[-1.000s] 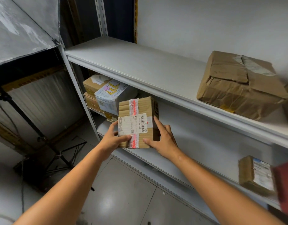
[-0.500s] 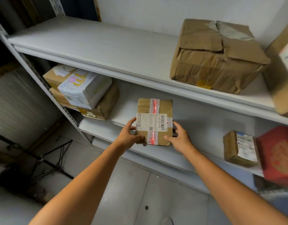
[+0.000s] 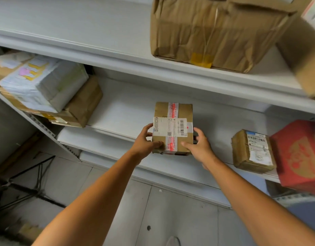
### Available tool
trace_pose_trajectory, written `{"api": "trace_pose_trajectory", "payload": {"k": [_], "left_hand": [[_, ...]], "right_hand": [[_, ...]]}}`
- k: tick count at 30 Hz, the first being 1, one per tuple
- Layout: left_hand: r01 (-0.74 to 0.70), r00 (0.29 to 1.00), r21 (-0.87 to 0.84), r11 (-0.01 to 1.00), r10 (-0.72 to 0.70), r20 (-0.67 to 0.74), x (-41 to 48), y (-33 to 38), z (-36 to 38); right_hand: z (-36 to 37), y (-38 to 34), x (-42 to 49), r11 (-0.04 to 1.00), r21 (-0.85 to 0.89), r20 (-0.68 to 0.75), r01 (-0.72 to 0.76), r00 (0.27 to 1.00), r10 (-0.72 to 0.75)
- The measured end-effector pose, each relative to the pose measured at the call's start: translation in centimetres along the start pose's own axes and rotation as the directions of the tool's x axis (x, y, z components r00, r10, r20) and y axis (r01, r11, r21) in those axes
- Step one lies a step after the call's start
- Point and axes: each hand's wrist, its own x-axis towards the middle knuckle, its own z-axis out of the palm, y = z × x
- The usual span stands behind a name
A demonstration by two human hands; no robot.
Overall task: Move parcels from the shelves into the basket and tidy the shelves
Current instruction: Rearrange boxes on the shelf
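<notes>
Up close, a person's 2 bare hands grasp a small brown parcel (image 3: 172,128) at the front edge of the middle shelf (image 3: 128,110). The left hand (image 3: 144,141) clasps its left side, thumb laid across the lower front. The right hand (image 3: 199,148) clasps the right side, thumb on the lower front corner, its fingers partly hidden behind the box. Whether the parcel's base rests on the board or hangs just above it cannot be told, since the hands cover the bottom edge. A white label with a barcode and a strip of red-printed tape cross the face turned to the camera; the small print is unreadable.

On the upper shelf (image 3: 100,32) sits a large crumpled carton (image 3: 215,31), its top cut off by the frame. Beside it a second carton (image 3: 302,55) is blurred and cropped at the right edge. At the middle shelf's left end a white wrapped parcel (image 3: 43,82) lies on brown parcels (image 3: 84,102), the stack partly out of frame. To the right, well apart from the hands, stands a small labelled box (image 3: 252,151), just beside a red box (image 3: 302,155) that is blurred and cut off. Grey floor tiles (image 3: 162,210) show below.
</notes>
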Motion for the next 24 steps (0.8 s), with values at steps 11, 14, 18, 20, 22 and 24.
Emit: {"api": "trace_pose_trajectory", "payload": {"k": [11, 14, 18, 20, 22, 24], "left_hand": [[-0.036, 0.999, 0.02, 0.999, 0.036, 0.001, 4.4, 0.0, 1.7], [-0.006, 0.999, 0.083, 0.997, 0.002, 0.041, 4.2, 1.0, 1.8], [0.033, 0.999, 0.346, 0.938, -0.033, -0.005, 3.0, 2.8, 1.3], [0.054, 0.998, 0.49, 0.87, -0.025, -0.066, 1.9, 3.9, 0.4], [0.072, 0.993, 0.57, 0.818, -0.007, -0.116, 0.7, 4.7, -1.0], [0.1, 0.986, 0.611, 0.785, 0.003, -0.166, -0.7, 5.4, -3.1]], "right_hand": [[-1.6, 1.1, 2.9, 0.999, 0.042, -0.039, 0.014, 0.999, -0.013], [-2.2, -0.1, 3.1, 0.999, -0.038, -0.012, 0.017, 1.0, -0.018], [-2.2, -3.1, 2.7, 0.914, -0.397, 0.046, 0.082, 0.997, -0.069], [-2.0, -4.9, 2.1, 0.781, -0.614, 0.082, 0.113, 0.993, -0.08], [-1.6, -6.6, 1.6, 0.664, -0.733, 0.12, 0.145, 0.989, -0.083], [-0.9, -8.1, 1.4, 0.622, -0.757, 0.181, 0.198, 0.979, -0.091]]}}
